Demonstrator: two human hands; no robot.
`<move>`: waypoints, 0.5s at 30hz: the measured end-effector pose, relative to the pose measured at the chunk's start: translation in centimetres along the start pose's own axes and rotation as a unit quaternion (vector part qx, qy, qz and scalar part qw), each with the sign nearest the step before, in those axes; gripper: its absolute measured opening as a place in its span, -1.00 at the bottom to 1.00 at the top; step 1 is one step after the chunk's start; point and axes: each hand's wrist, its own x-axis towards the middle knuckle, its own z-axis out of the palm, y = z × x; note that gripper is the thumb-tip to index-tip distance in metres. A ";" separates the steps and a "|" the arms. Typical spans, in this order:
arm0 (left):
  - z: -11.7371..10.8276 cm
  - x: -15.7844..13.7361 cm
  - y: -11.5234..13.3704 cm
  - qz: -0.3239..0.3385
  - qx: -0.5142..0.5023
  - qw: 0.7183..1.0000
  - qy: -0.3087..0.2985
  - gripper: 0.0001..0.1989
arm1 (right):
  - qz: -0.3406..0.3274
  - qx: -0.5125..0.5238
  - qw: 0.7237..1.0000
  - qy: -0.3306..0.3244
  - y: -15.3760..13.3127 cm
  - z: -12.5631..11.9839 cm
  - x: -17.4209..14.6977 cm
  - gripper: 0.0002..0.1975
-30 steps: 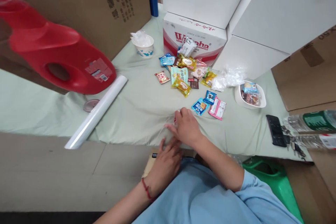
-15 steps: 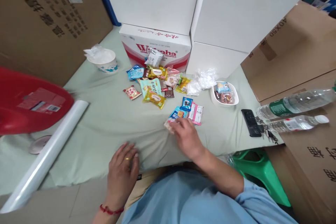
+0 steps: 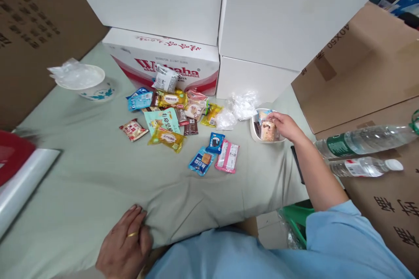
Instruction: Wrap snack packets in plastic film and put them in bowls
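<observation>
The left hand [image 3: 126, 244] rests at lower left, fingers extended and empty, while the right hand [image 3: 286, 127], right of centre, has fingers clamped on a snack packet [image 3: 268, 132] at the white bowl [image 3: 252, 128], best lowered fully inside before release.

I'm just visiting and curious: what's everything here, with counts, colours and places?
Tablecloth: one, pale green, middle
Snack packets: over ten, mixed colours, centre
Bowl: one, white, right
Held packet: one, beige and brown, at bowl
Plastic bags: cluster, clear, beside bowl
Paper cup: one, white and blue, left
Printed carton: one, white and red, back
Large boxes: count unclear, white, back
Cardboard boxes: at least two, brown, both sides
Bottles: two, clear, right
Container: one, red, left edge
Roll: one, white, left edge
Plastic item: one, green, lower right
Shirt: one, blue, bottom
Left hand: one, front left
Right hand: one, at bowl
</observation>
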 end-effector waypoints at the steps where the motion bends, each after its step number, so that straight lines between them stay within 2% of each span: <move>1: 0.0 0.1 0.1 -0.004 0.004 1.000 0.000 -0.66 | -0.005 -0.063 0.998 -0.018 -0.5 0.9 0.7 -0.67; 3: -0.1 0.2 0.2 -0.010 0.013 1.000 0.003 -0.65 | -0.006 -0.174 0.984 -0.029 -1.6 2.7 1.3 -0.69; 5: -0.2 0.2 0.4 -0.012 0.019 1.000 0.003 -0.66 | -0.008 -0.242 0.970 -0.019 -2.4 4.1 1.2 -0.72; 9: -0.2 0.1 0.4 -0.016 0.017 1.000 0.002 -0.65 | -0.051 -0.338 0.938 0.052 -2.5 4.9 0.2 -0.73; 12: -0.2 -0.1 0.4 -0.029 0.015 0.999 0.004 -0.64 | -0.090 -0.351 0.923 0.132 -2.8 4.4 -0.5 -0.72; 15: -0.2 -0.3 0.5 -0.034 0.008 0.999 0.001 -0.64 | -0.143 -0.289 0.931 0.173 -4.6 4.7 -0.8 -0.65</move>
